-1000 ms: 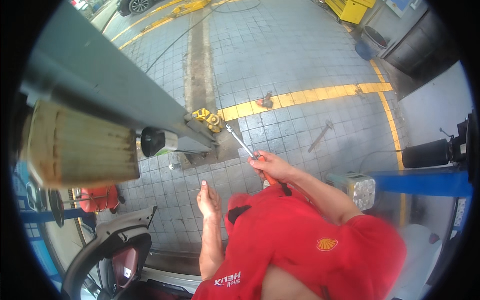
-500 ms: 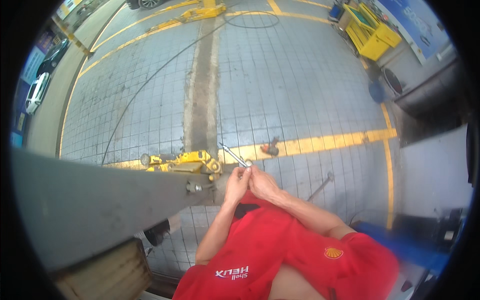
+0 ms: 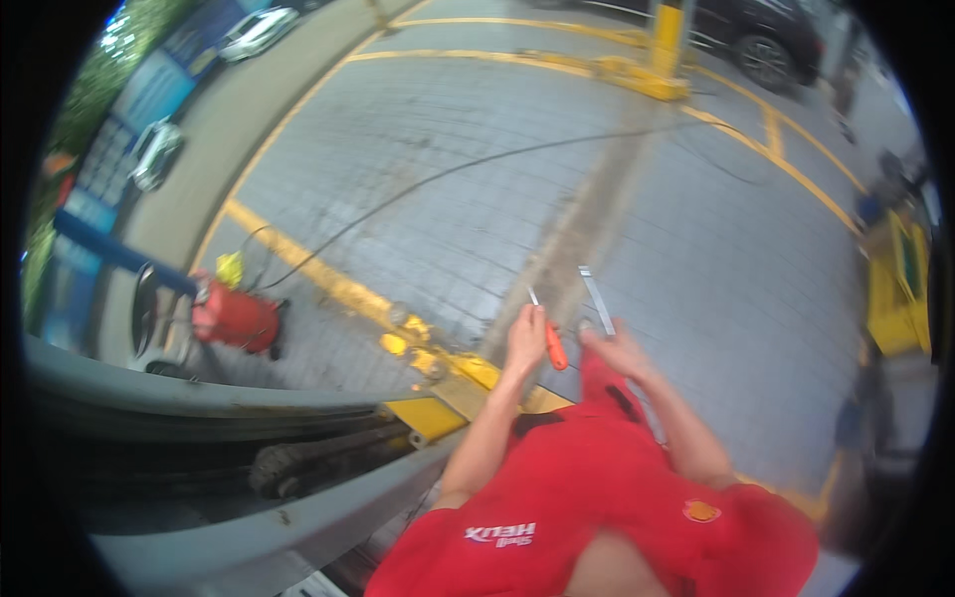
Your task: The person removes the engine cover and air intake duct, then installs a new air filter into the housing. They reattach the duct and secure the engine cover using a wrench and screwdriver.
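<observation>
My left hand (image 3: pixel 526 341) is closed around a screwdriver (image 3: pixel 556 348). Its orange handle sticks out below my fingers and its thin metal shaft points up and slightly left. To the right, my right hand (image 3: pixel 619 350) grips a long, flat silver tool (image 3: pixel 595 297) by its lower end; the other end points away from me, and I cannot make out its exact kind. The hands are apart, both held in front of my red clothing.
A grey lift post (image 3: pixel 269 527) and yellow lift parts (image 3: pixel 438 363) are close on my left. Beyond them stands a red tank (image 3: pixel 237 316). A dark hose (image 3: pixel 438 177) crosses the tiled floor. A yellow tool cart (image 3: pixel 895 294) stands right; a dark car (image 3: pixel 761 45) is at the back.
My hands, together before, have separated, each with its own tool. The orange screwdriver handle now shows. The view has turned left, bringing the red tank in.
</observation>
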`<state>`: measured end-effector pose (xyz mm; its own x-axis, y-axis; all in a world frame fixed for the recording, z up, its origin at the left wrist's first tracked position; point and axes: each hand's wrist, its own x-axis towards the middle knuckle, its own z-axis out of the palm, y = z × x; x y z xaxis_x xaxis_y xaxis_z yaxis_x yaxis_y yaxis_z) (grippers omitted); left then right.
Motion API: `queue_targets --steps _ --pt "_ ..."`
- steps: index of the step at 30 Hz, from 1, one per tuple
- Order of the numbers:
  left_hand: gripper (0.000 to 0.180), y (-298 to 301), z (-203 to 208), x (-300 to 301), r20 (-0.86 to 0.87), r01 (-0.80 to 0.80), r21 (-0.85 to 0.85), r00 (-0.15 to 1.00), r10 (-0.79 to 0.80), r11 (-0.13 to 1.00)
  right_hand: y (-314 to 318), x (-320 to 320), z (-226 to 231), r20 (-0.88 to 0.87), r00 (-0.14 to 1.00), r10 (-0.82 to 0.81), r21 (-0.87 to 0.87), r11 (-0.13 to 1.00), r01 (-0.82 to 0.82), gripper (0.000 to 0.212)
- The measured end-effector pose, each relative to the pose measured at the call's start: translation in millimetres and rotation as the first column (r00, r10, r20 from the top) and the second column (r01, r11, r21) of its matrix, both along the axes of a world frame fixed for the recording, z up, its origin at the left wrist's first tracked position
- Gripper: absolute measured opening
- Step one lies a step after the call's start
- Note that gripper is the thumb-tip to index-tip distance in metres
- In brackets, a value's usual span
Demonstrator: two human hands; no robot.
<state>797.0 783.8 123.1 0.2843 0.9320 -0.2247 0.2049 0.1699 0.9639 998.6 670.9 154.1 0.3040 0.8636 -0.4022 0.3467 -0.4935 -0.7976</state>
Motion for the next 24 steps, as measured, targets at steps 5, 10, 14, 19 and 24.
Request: queue_targets --steps 5,10,14,19,24 --pt "0.038 105.4 -93.4 -61.8 -0.092 -0.341 -0.353 0.939 0.331 0.871 170.8 68.9 -26.2 0.05 0.987 0.151 0.036 0.988 -0.153 0.05" --pt "0.057 80.5 -180.6 -142.6 -0.635 -0.639 -0.422 0.715 0.294 0.643 324.5 80.5 -42.4 -0.193 0.935 0.298 -0.074 0.946 -0.317 0.035" --pt "0.048 22.7 -210.1 -162.6 -0.585 -0.601 -0.539 0.771 0.25 0.591 460.5 35.6 -72.0 -0.233 0.86 0.455 -0.111 0.866 -0.488 0.039" --pt "0.031 65.0 -244.2 -159.9 -0.587 -0.619 -0.771 0.782 0.211 0.148 633.3 -70.8 -97.5 -0.164 0.801 0.576 -0.143 0.789 -0.597 0.048" --pt "0.019 245.4 -251.4 -262.3 -0.495 -0.25 -0.553 0.866 -0.071 0.795 804.8 -172.5 -69.2 -0.21 0.731 0.65 -0.176 0.71 -0.682 0.04"
